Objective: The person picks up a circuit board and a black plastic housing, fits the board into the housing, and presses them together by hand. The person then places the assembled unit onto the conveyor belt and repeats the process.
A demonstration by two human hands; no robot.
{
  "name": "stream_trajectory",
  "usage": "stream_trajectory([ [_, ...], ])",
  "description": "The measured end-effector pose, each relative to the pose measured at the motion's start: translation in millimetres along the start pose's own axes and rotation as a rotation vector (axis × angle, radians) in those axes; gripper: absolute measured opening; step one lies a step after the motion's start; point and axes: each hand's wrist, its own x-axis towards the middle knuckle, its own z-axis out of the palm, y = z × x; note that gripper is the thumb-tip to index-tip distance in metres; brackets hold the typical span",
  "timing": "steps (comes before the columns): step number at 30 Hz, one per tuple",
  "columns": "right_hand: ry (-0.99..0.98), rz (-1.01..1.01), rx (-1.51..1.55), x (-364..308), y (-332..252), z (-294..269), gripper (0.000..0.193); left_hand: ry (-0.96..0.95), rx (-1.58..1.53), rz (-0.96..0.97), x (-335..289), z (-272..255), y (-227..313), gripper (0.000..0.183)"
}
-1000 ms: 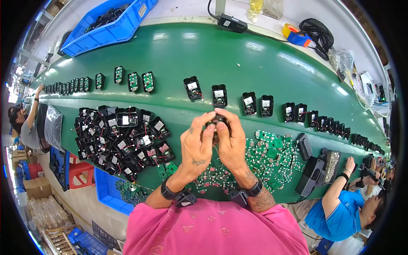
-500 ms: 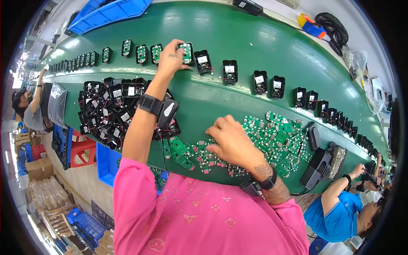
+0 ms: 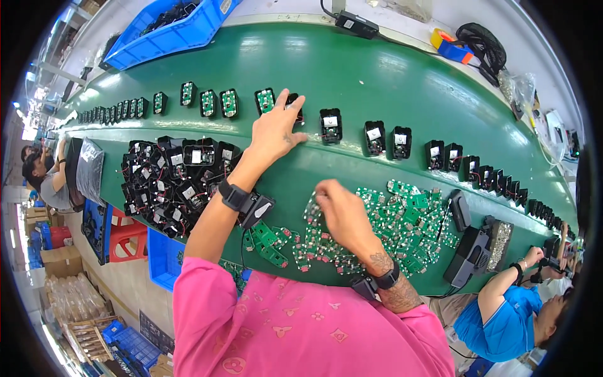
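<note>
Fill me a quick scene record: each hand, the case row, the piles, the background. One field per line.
Left hand: fingers spread over an open black rectangular plastic case, partly hiding it
Right hand: seems to pinch a small green circuit board, blurred
Row, left part: black cases showing green boards
Row, right part: black cases showing white rectangles
Left pile: jumbled black cases
Right pile: loose green boards
Back left: blue plastic bin holding black parts

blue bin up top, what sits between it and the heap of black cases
In the head view, black cases fitted with green boards stand in a row on the green tabletop between the upper blue bin and the heap of black cases.
</note>
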Motion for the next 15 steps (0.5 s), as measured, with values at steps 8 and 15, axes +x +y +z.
stream_trajectory([
  [8,0.166,0.557,0.983,-0.7,-1.5,-49.2,0.039,0.301,-0.356,0.051,-14.6,-4.7,13.0,0.050],
  [15,0.124,0.292,0.868,-11.0,-6.6,-49.2,0.078,-0.335,-1.847,-0.086,-84.1,0.9,44.2,0.056],
])
